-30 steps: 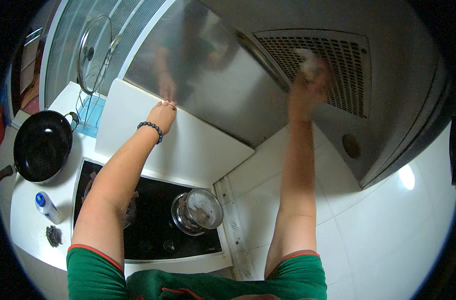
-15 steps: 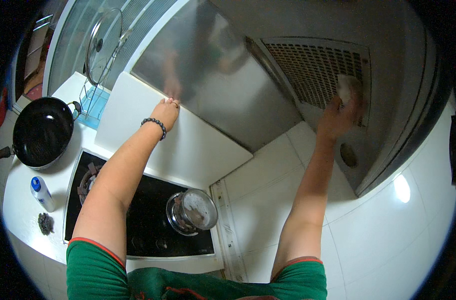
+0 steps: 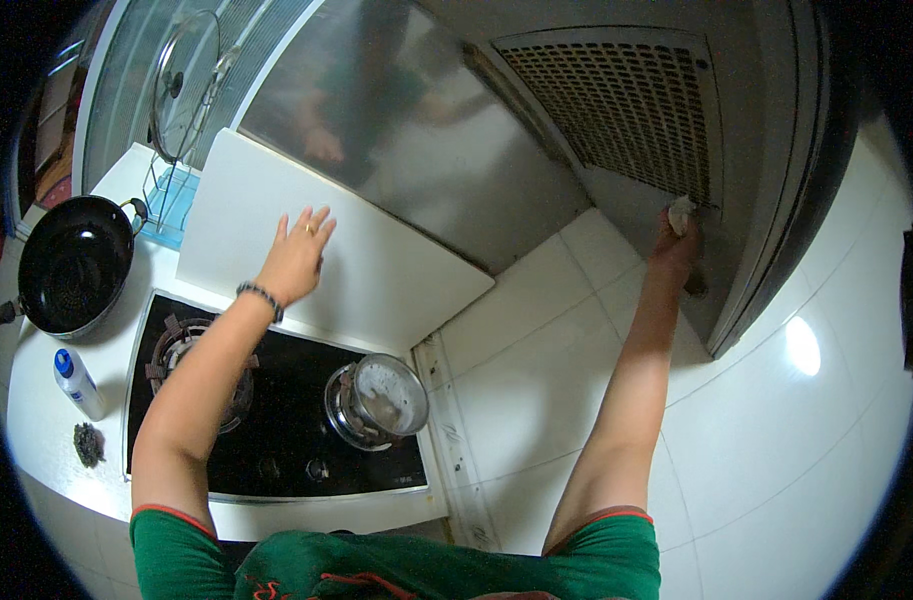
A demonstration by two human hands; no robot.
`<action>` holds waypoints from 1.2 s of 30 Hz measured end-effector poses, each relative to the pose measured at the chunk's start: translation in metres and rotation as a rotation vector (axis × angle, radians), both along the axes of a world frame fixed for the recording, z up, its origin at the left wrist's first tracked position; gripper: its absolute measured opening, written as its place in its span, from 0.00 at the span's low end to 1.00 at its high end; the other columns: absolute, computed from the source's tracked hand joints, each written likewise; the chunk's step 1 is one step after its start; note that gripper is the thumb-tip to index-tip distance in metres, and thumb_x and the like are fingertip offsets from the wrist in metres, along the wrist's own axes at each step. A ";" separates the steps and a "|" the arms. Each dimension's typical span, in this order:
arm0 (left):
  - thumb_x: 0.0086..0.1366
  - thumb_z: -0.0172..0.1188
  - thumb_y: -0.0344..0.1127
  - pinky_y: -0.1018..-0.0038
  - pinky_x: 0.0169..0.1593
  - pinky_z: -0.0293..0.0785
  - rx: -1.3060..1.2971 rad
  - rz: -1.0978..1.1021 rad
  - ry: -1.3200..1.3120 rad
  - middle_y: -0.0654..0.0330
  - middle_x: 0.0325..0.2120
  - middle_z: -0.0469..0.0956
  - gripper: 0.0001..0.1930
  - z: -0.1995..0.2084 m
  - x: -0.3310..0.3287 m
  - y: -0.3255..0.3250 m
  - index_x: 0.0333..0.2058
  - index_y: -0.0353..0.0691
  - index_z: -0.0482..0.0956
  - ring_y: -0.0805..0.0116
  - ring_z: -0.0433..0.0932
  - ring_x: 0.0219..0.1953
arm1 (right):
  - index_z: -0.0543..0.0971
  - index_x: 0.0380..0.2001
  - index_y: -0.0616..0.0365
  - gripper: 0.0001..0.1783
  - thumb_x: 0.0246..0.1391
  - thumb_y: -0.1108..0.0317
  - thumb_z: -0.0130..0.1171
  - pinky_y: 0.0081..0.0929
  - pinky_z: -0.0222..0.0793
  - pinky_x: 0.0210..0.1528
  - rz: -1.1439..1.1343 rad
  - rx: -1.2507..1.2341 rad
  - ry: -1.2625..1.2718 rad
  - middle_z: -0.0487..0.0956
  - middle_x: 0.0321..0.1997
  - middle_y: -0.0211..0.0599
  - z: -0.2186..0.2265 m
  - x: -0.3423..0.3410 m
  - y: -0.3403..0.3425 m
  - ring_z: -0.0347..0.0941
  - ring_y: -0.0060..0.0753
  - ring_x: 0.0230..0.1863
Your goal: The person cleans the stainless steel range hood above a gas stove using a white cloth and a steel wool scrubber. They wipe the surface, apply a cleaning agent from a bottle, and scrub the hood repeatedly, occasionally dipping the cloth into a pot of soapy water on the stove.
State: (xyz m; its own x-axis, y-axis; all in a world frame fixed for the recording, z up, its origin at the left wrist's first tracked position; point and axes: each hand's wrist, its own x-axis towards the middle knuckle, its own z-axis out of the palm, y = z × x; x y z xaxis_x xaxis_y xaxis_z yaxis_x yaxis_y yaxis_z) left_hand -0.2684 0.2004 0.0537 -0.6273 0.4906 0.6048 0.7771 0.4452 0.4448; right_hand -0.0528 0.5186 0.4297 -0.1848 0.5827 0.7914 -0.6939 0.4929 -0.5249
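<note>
In my right hand (image 3: 673,250) is a crumpled whitish cloth or tissue (image 3: 680,214), pinched at the lower edge of the dark perforated grille (image 3: 611,110) of the range hood (image 3: 776,200). My left hand (image 3: 294,262), with a ring and a dark beaded bracelet (image 3: 260,298), hovers with fingers spread in front of a white panel (image 3: 366,265) standing behind the cooktop. It appears to hold nothing. Below the panel lies the black glass cooktop (image 3: 286,450). On its right burner sits a round shiny bowl (image 3: 390,395) with cloudy contents, tilted slightly.
To the left are a black wok (image 3: 76,265), a white bottle with a blue cap (image 3: 79,384) and a dark scouring pad (image 3: 88,445) on the white counter (image 3: 41,400). Behind them a glass lid (image 3: 184,90) stands in a wire rack (image 3: 171,195). White tiles (image 3: 536,360) cover the right wall.
My left hand has come off the panel's top edge, moving down and left with its fingers spreading. My right hand has shifted down from the grille's face to its lower edge.
</note>
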 end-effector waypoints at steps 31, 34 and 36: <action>0.56 0.55 0.23 0.66 0.54 0.68 0.219 -0.170 -0.546 0.46 0.48 0.73 0.16 -0.073 0.182 -0.135 0.45 0.31 0.75 0.48 0.72 0.50 | 0.70 0.41 0.66 0.17 0.46 0.78 0.59 0.37 0.66 0.43 -0.930 0.915 -0.547 0.67 0.43 0.47 -0.051 -0.084 -0.017 0.68 0.40 0.40; 0.56 0.55 0.24 0.66 0.55 0.67 0.200 -0.178 -0.575 0.46 0.48 0.73 0.16 -0.071 0.183 -0.138 0.45 0.32 0.75 0.49 0.72 0.51 | 0.71 0.40 0.65 0.15 0.47 0.77 0.58 0.36 0.66 0.42 -1.034 0.839 -0.307 0.69 0.39 0.46 -0.056 -0.075 -0.028 0.68 0.40 0.39; 0.56 0.56 0.24 0.66 0.55 0.68 0.186 -0.160 -0.587 0.47 0.47 0.74 0.16 -0.072 0.183 -0.142 0.45 0.32 0.75 0.50 0.72 0.51 | 0.71 0.39 0.65 0.14 0.47 0.76 0.58 0.36 0.66 0.42 -1.001 0.881 0.070 0.69 0.37 0.45 -0.045 -0.072 -0.038 0.68 0.40 0.37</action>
State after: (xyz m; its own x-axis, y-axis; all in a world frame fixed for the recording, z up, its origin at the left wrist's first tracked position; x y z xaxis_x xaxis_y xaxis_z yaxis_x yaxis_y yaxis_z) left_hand -0.0854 0.0582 -0.0178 -0.8081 0.5253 0.2664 0.4304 0.2179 0.8759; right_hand -0.1248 0.4808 0.3850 0.0756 -0.2649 0.9613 0.1512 0.9560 0.2515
